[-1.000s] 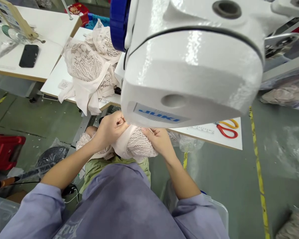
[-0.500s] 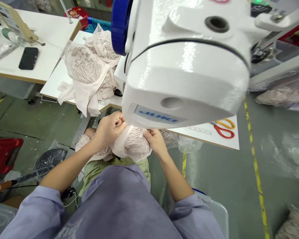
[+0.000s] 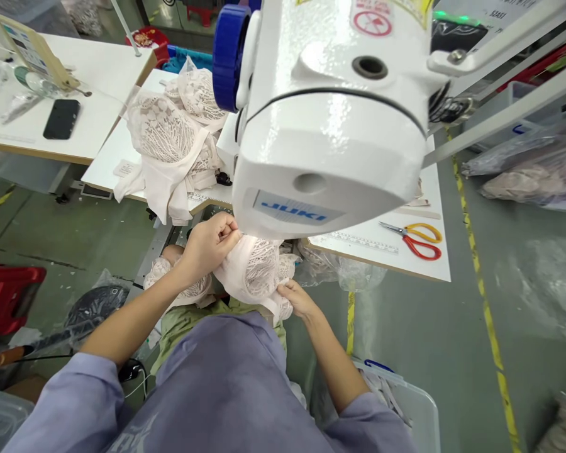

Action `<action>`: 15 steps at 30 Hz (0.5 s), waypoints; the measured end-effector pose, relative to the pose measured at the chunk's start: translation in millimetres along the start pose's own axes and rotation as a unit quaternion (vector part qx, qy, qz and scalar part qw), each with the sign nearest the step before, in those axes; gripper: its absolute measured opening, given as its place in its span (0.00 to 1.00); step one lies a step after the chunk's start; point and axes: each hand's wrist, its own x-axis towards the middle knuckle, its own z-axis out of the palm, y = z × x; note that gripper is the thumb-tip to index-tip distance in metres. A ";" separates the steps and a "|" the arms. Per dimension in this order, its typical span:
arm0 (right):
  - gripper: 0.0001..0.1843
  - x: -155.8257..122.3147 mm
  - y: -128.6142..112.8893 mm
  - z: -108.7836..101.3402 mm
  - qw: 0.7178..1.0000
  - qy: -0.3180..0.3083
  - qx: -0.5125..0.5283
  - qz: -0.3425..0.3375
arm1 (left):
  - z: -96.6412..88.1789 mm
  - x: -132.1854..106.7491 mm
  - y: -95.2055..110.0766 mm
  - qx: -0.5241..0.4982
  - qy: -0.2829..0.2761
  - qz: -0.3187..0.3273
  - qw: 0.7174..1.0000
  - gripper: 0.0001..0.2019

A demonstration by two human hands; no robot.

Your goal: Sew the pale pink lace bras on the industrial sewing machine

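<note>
A white JUKI sewing machine head (image 3: 330, 132) fills the upper middle and hides the needle area. Just under its front edge I hold a pale pink lace garment piece (image 3: 257, 270). My left hand (image 3: 210, 242) is closed in a pinch on the garment's upper left edge, close under the machine. Lower down, my right hand (image 3: 298, 299) grips the garment's bottom edge with curled fingers. More of the lace hangs over my lap (image 3: 179, 290).
A heap of lace pieces (image 3: 170, 135) lies on the white table (image 3: 108, 151) at left. Scissors with red and yellow handles (image 3: 417, 238) and a ruler (image 3: 358, 241) lie at right. A black phone (image 3: 61, 118) rests on the far left table. A clear bin (image 3: 405, 402) stands by my right side.
My right hand has dropped from the garment's upper right, near the machine, down to its lower edge. The left hand has stayed in its pinch. The view has tilted so more table shows.
</note>
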 end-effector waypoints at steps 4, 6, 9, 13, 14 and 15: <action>0.25 -19.3 -2.7 0.1 0.997 0.070 0.032 -0.031 | -1.0 -0.6 -4.3 0.013 -0.003 0.000 1.000 0.07; 0.24 -28.5 -9.4 -0.1 0.993 0.099 0.043 -0.049 | -1.7 -4.8 -5.8 0.041 0.012 0.016 0.999 0.06; 0.23 -44.9 -26.2 3.5 0.990 0.118 0.033 -0.075 | -0.5 -23.9 4.3 0.093 0.083 0.101 0.987 0.03; 0.23 -70.0 -62.1 28.6 0.979 0.033 -0.136 -0.147 | 5.1 -69.3 43.2 0.035 0.056 0.342 0.937 0.11; 0.24 -75.2 -72.5 38.4 0.961 -0.017 -0.220 -0.169 | 6.3 -79.5 53.4 0.025 0.011 0.397 0.918 0.16; 0.24 -79.6 -82.8 48.7 0.933 -0.072 -0.301 -0.187 | 7.1 -87.5 61.8 0.028 -0.049 0.431 0.901 0.21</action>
